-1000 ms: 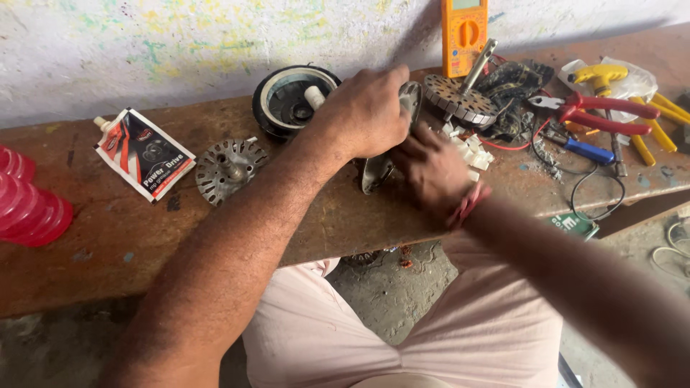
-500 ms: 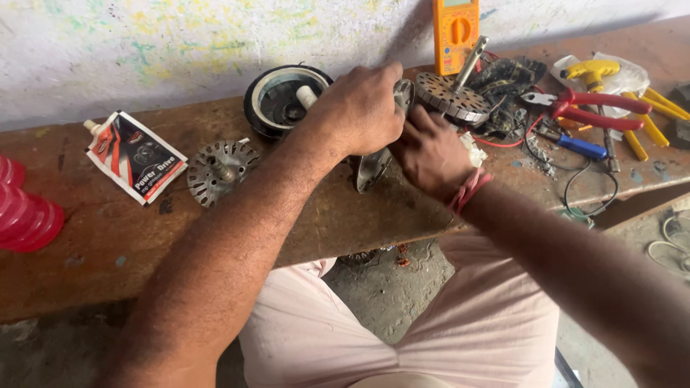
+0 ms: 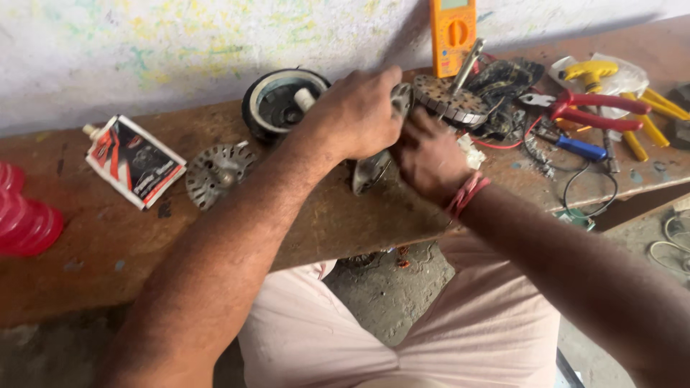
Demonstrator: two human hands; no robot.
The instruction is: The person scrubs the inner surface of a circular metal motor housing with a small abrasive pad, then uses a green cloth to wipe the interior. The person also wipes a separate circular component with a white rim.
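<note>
My left hand (image 3: pixel 356 115) is closed over the top of a round grey metal motor cover (image 3: pixel 370 171) that stands on edge on the wooden bench (image 3: pixel 108 237). My right hand (image 3: pixel 430 156) presses against the same cover from the right, fingers curled on its rim; a red thread sits around that wrist. Most of the cover is hidden behind both hands. Just beyond them lies a laminated motor core with a steel shaft (image 3: pixel 451 97).
A black round housing (image 3: pixel 277 104) and a slotted metal disc (image 3: pixel 215 172) lie to the left, then a glue pouch (image 3: pixel 135 162) and a pink plastic object (image 3: pixel 21 219). An orange multimeter (image 3: pixel 453 32), red pliers (image 3: pixel 596 108), yellow-handled tools (image 3: pixel 647 126) and wires crowd the right.
Both hands have stayed on the metal cover and shifted a little toward the wall; the right hand's fingers moved up along its rim. The view has drifted slightly.
</note>
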